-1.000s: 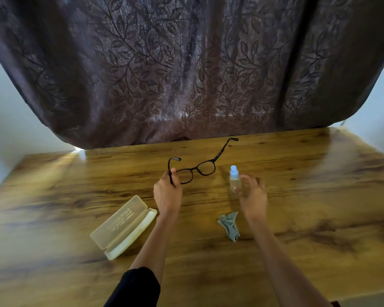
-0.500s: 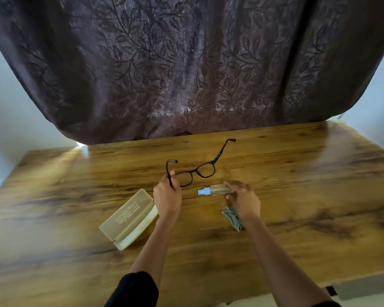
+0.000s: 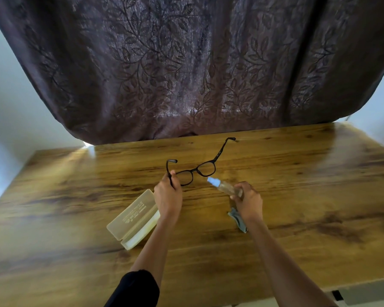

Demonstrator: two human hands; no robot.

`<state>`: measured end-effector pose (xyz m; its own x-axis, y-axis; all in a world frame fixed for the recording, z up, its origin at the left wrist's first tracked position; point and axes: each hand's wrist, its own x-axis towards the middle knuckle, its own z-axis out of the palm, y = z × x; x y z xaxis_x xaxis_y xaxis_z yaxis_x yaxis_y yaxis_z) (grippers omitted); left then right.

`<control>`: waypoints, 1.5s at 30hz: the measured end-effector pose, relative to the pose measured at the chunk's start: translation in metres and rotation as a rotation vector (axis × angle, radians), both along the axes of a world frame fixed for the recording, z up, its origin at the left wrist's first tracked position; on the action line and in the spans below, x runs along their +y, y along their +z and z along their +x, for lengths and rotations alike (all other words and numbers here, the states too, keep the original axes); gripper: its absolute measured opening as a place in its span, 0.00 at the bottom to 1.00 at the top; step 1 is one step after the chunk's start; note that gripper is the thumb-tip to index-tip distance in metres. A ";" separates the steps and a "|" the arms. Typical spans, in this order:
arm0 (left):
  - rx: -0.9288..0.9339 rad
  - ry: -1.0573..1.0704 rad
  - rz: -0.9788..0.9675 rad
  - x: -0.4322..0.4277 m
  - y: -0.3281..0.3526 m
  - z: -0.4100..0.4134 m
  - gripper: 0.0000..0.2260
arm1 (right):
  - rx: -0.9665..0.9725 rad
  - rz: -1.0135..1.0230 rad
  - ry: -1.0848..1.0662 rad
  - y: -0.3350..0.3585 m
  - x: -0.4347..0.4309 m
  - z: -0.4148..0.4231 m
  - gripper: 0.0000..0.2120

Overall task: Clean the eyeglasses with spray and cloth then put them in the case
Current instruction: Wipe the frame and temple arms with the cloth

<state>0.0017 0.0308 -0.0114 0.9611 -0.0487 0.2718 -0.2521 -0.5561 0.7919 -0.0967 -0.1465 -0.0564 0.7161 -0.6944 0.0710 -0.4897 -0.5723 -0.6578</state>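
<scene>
- The left hand (image 3: 167, 197) pinched one temple of the black-framed eyeglasses (image 3: 207, 169), unfolded at mid-table.
- The right hand (image 3: 248, 200) curled around a clear spray bottle (image 3: 225, 187), its pale-blue nozzle tilted toward the lenses.
- The right wrist hid part of the crumpled grey cloth (image 3: 238, 220).
- A translucent plastic case (image 3: 134, 218) lay open beside the left forearm on the glossy wooden table (image 3: 297, 185).

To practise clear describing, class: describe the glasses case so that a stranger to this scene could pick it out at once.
Start at the wooden table below the dark curtain. Just left of the left hand lies the case. It is the only long, pale cream box, lying open, unlike the crumpled cloth and small bottle.
</scene>
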 end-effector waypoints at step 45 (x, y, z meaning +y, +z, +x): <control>0.020 -0.113 -0.010 0.019 -0.012 -0.023 0.18 | 0.096 -0.200 -0.021 -0.017 0.047 -0.056 0.16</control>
